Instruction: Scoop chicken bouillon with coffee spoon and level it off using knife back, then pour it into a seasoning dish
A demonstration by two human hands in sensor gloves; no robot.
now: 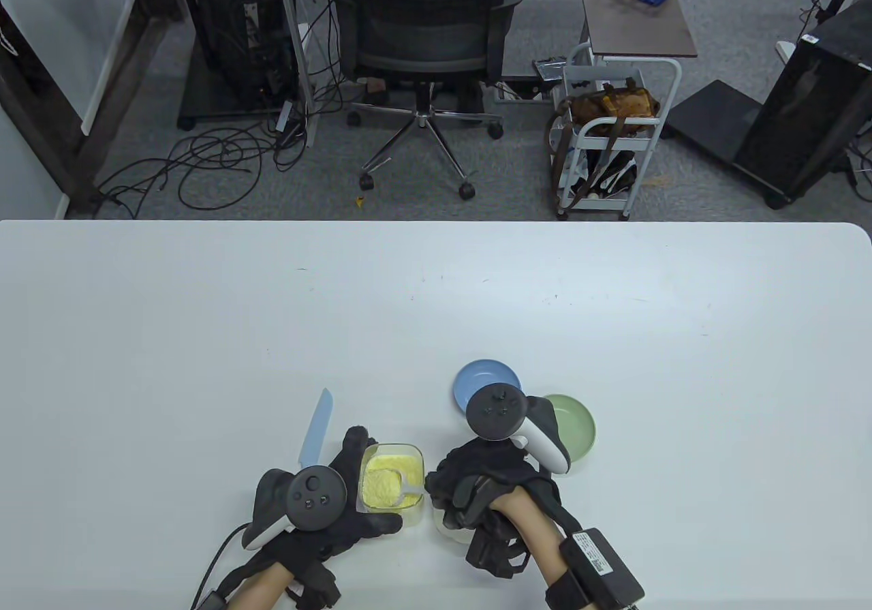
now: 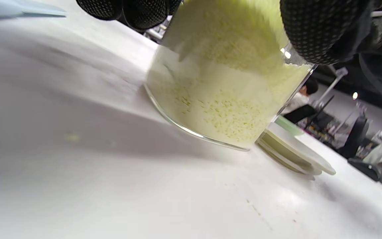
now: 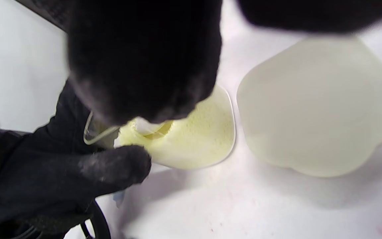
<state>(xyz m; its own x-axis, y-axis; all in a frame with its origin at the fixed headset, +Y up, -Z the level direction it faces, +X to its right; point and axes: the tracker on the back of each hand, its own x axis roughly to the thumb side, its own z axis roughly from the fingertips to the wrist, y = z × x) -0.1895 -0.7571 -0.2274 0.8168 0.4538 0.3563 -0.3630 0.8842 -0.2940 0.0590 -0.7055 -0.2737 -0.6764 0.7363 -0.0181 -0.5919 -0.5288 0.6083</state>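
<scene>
Left hand (image 1: 320, 508) gripped the clear container (image 1: 393, 479) of chicken bouillon (image 1: 385, 477), fingers (image 2: 138, 8) curled round its far wall and thumb (image 1: 381, 523) against the near wall; judged to be steadying it against the push of the scoop, since the container stood flat on the table (image 1: 436, 296) near the front edge. Right hand (image 1: 487, 484) sat just right of the container, its fingers curled downward, apparently round the handle of the coffee spoon (image 1: 407, 484); the handle itself was hidden beneath the glove, so the pinch was inferred, not seen. The white spoon lay inside the container, bowl sunk in the yellow powder. Its long axis ran roughly left-right in the table view, bowl end pointing left toward the left hand, handle end toward the right hand. Right wrist view confirmed a white part of the spoon buried at the powder surface. Knife (image 1: 317, 431) lay untouched on the table just left of the container, long axis running away from the person, tip pointing to the far side, handle under the left hand's side. Blue dish (image 1: 480, 378) and green dish (image 1: 575, 426) sat beyond the right hand, close together; a pale lid (image 3: 313, 109) lay just beside the container. Judgement: scooping in progress; levelling and pouring not yet done.
</scene>
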